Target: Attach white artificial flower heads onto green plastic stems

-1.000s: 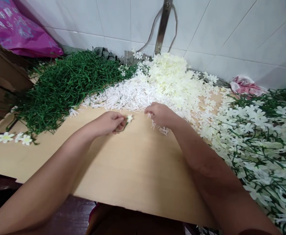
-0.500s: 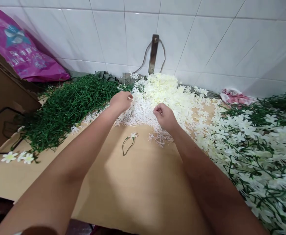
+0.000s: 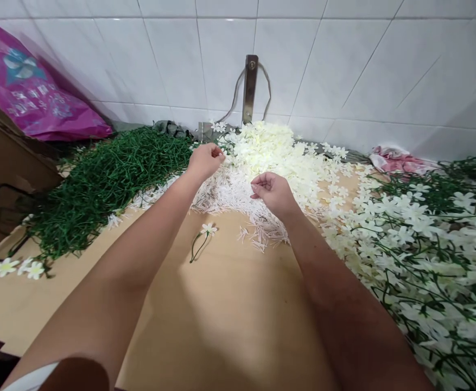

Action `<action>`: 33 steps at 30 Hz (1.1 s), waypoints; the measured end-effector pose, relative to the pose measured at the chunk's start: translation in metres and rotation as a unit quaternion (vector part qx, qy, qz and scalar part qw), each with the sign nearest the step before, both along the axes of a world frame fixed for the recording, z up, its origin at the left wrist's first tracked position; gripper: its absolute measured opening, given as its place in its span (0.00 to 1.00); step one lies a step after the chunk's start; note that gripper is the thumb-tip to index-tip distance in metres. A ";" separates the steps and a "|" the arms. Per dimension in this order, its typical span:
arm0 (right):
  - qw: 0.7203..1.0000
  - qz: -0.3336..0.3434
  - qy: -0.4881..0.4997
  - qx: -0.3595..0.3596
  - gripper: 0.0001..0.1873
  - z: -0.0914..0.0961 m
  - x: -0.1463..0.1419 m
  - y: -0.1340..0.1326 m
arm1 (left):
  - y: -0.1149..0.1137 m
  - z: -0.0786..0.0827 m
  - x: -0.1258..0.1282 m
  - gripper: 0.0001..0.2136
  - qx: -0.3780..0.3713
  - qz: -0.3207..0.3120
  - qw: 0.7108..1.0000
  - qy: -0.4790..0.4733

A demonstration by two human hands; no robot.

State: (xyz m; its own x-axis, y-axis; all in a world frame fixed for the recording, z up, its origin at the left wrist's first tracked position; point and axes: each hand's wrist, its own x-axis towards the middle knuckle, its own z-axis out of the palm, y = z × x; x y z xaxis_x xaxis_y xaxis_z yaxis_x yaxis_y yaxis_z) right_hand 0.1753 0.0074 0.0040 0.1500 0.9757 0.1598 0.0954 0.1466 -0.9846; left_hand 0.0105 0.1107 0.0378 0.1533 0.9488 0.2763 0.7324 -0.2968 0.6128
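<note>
My left hand (image 3: pixel 206 162) is over the left side of a heap of loose cream-white artificial flower heads (image 3: pixel 268 149). Its thumb and fingertips are pinched together, and whatever they hold is too small to make out. To the right, my right hand (image 3: pixel 275 194) hovers above a pile of thin white flower stamens (image 3: pixel 232 190), fingers curled and tips close to the thumb; anything between them cannot be made out. In front of both hands, one white flower on a bent green stem (image 3: pixel 200 243) lies on the brown board.
Green plastic stems (image 3: pixel 115 179) are heaped at left, beside a cardboard box (image 3: pixel 10 179) and a pink bag (image 3: pixel 38 98). Stemmed white flowers (image 3: pixel 433 260) pile up at right. A metal bracket (image 3: pixel 249 89) stands against the tiled wall, and a stained cloth (image 3: pixel 398 161) lies near it.
The camera view has shifted slightly. My left hand has moved a little farther back toward the flower heads. The fingers of my right hand look slightly less tightly curled.
</note>
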 end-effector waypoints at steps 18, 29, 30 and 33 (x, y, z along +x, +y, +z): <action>0.933 0.041 -0.294 0.202 0.05 -0.008 -0.040 -0.021 | -0.110 -0.015 -0.025 0.06 -0.259 -0.051 0.924 -0.275; 0.900 0.039 -0.372 0.225 0.07 -0.013 -0.041 -0.022 | -0.104 -0.017 -0.024 0.08 -0.270 -0.043 0.913 -0.304; 0.893 0.043 -0.384 0.231 0.07 -0.014 -0.041 -0.022 | -0.104 -0.017 -0.025 0.08 -0.270 -0.043 0.911 -0.307; 0.876 0.045 -0.409 0.252 0.07 -0.015 -0.042 -0.023 | -0.104 -0.018 -0.026 0.08 -0.275 -0.050 0.908 -0.313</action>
State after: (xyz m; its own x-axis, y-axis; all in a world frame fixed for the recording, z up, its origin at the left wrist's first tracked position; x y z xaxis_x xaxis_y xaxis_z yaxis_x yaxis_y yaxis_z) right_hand 0.1330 -0.0151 -0.0106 -0.2899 0.7516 0.5925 0.7037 0.5870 -0.4004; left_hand -0.0152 0.0070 0.0194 0.2218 0.9598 -0.1722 0.1755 0.1344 0.9753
